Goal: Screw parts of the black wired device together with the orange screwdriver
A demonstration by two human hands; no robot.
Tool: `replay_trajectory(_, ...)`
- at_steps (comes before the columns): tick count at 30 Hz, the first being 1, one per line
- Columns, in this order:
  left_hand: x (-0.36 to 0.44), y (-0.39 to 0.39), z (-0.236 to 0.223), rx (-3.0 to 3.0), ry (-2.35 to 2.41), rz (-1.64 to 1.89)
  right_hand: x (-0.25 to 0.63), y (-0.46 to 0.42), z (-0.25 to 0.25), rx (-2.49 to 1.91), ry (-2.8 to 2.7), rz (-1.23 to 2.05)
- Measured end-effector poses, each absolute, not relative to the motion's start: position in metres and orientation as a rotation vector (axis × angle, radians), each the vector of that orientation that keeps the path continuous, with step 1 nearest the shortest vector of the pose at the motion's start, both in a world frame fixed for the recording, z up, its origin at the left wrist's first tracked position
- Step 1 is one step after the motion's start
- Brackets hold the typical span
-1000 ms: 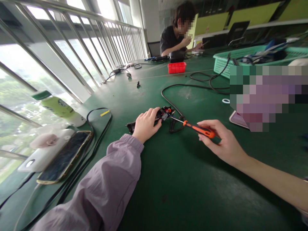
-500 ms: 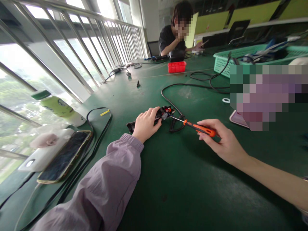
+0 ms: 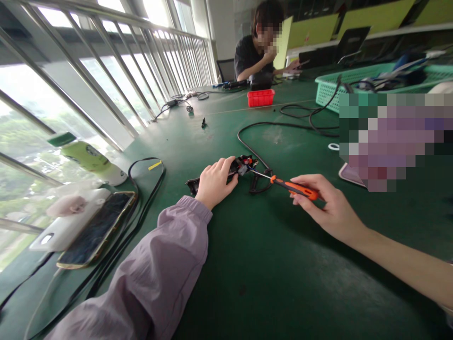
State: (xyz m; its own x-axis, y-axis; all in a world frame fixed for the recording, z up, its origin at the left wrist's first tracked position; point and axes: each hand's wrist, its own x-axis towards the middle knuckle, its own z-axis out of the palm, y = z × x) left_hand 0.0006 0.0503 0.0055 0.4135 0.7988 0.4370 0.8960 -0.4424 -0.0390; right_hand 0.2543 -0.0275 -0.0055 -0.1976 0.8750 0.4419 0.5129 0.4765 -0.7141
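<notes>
My left hand (image 3: 216,183) is closed around a black opened-up device (image 3: 244,165), pressing it against the green table. Red, blue and grey inner parts show at the device's right end; its exact kind I cannot make out. In my right hand (image 3: 327,203) is a screwdriver (image 3: 294,188) with an orange and black handle, held nearly level. Its metal shaft points left and the tip reaches the exposed inner parts. A black cable (image 3: 249,130) runs from beside the device, where a black loop-shaped piece (image 3: 260,184) lies under the shaft.
On the left are a bottle (image 3: 87,158), a phone (image 3: 97,231), a white case-like thing (image 3: 67,226) and black cords. Farther back stand a red basket (image 3: 261,97) and a green basket (image 3: 325,94) of items. A person (image 3: 253,59) sits at the far end. Metal railing borders the left.
Both hands, the device and the screwdriver stay almost in place. The far person's raised hand has shifted slightly. The whole view has moved a little.
</notes>
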Motion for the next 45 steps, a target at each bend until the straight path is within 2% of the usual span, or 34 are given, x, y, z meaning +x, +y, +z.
replay_trajectory(3, 0.0006, 0.0504, 0.0053, -2.404, -1.490, -0.515, 0.2527, -0.0279, -0.0046, -1.150, -1.865, 0.470)
replay_trajectory(10, 0.0013, 0.0503, 0.0055, -2.401, -1.485, -0.519, 0.2542, -0.0276, -0.0072, -1.159, -1.878, 0.638)
replay_trajectory(16, 0.0016, 0.0505, 0.0053, -2.398, -1.476, -0.525, 0.2531, -0.0275, -0.0057, -1.167, -1.824, 0.511)
replay_trajectory(22, 0.0015, 0.0500, 0.0054, -2.404, -1.480, -0.525, 0.2532, -0.0270, -0.0053, -1.169, -1.900, 0.655)
replay_trajectory(28, 0.0007, 0.0506, 0.0047, -2.397, -1.467, -0.524, 0.2528, -0.0265, -0.0084, -1.159, -1.790, 0.497)
replay_trajectory(35, 0.0007, 0.0502, 0.0041, -2.386, -1.458, -0.525, 0.2541, -0.0265, -0.0060, -1.157, -1.907, 0.614)
replay_trajectory(41, 0.0009, 0.0501, 0.0046, -2.384, -1.456, -0.527, 0.2535, -0.0259, -0.0086, -1.138, -1.770, 0.434)
replay_trajectory(45, 0.0010, 0.0506, 0.0046, -2.384, -1.455, -0.531, 0.2540, -0.0272, -0.0054, -1.153, -1.839, 0.523)
